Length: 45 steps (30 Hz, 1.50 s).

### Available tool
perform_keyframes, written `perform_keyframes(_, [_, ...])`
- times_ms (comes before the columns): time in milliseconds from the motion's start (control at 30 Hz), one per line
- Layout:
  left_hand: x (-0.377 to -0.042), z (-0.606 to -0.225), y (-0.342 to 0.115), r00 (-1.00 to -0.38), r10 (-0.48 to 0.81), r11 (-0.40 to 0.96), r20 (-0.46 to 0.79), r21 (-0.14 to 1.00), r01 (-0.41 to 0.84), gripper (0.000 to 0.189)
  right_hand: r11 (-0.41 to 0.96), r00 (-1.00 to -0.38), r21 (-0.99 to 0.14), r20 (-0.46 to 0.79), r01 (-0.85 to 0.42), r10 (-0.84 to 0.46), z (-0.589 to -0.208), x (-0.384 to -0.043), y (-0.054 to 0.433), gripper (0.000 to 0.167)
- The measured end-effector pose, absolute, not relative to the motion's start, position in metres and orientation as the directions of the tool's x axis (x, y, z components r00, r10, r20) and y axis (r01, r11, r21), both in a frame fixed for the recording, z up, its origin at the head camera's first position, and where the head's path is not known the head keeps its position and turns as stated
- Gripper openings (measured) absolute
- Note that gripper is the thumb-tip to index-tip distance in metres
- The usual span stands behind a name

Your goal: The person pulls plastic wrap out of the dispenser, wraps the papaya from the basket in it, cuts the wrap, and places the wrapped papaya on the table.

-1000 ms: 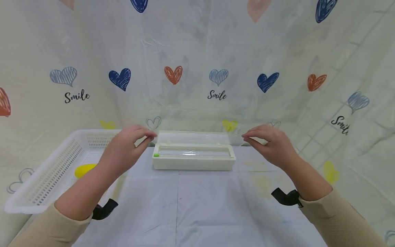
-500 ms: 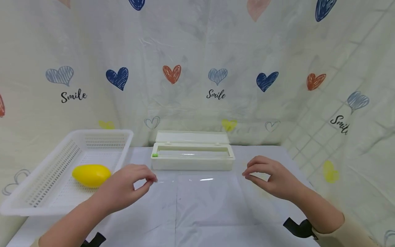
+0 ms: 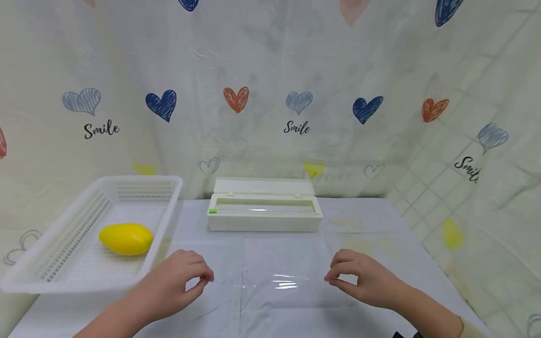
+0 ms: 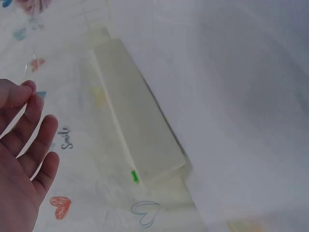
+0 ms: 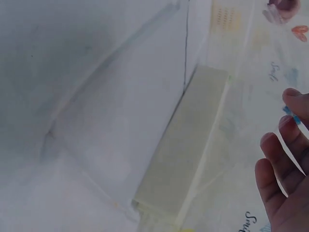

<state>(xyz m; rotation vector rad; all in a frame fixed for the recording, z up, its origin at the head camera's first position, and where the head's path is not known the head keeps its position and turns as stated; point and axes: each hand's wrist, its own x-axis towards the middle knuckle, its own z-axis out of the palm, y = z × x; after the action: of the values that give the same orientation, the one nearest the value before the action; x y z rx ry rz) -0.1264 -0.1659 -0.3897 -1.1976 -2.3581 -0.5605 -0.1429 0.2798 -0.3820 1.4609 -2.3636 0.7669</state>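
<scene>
A transparent sheet of cling film (image 3: 285, 284) stretches between my two hands over the near part of the table, visible mostly by its bright glints. My left hand (image 3: 179, 284) pinches one end between thumb and fingertips. On the other side my right hand (image 3: 365, 279) pinches the opposite end in the same way. Beyond them stands a white cling film dispenser (image 3: 265, 222) with its lid (image 3: 264, 187) raised and a roll (image 3: 264, 208) inside. A small green piece (image 4: 134, 176) sits at the dispenser's left end, seen in the left wrist view.
To the left, a white perforated plastic basket (image 3: 25, 281) holds a yellow mango-shaped object (image 3: 127, 238). A white cloth covers the table (image 3: 220, 319). Behind it hangs a curtain (image 3: 262, 150) printed with hearts and the word Smile.
Both hands have come back from the dispenser towards the body and lower, carrying the stretched cling film away from it. The yellow object in the basket is now fully uncovered.
</scene>
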Motion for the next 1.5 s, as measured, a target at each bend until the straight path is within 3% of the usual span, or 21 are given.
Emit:
perform_keyframes(300, [-0.123,-0.418,-0.161,-0.555,0.682,0.564,0.477,0.140,0.814,0.025,0.421,-0.487,-0.251,0.360,-0.872,-0.796,-0.407,-0.139,0.277,0.023])
perform_keyframes(500, [-0.126,-0.429,-0.156,-0.621,0.719,0.616,0.312,0.128,0.777,0.017,0.444,-0.498,-0.237,0.281,-0.864,-0.820,-0.422,-0.143,0.274,0.019])
perform_keyframes(733, [-0.132,-0.439,-0.149,-0.644,0.738,0.635,0.202,0.113,0.764,0.014,0.490,-0.534,-0.250,0.158,-0.835,-0.830,-0.438,-0.151,0.272,0.013])
perform_keyframes(1100, [-0.140,-0.459,-0.147,-0.670,0.729,0.659,0.140,0.118,0.743,0.015,0.499,-0.520,-0.242,0.025,-0.832,-0.854,-0.448,-0.160,0.265,0.010])
perform_keyframes(1233, [-0.142,-0.463,-0.146,-0.704,0.702,0.689,0.106,0.148,0.709,0.013,0.492,-0.512,-0.231,0.034,-0.840,-0.858,-0.450,-0.159,0.265,0.008])
perform_keyframes(1333, [-0.141,-0.460,-0.146,-0.724,0.683,0.707,0.099,0.161,0.689,0.011,0.525,-0.545,-0.243,0.023,-0.816,-0.838,-0.450,-0.159,0.265,0.006])
perform_keyframes(1500, [-0.139,-0.453,-0.147,-0.705,0.703,0.693,0.092,0.131,0.709,0.014,0.586,-0.605,-0.242,0.004,-0.773,-0.796,-0.448,-0.159,0.262,0.009])
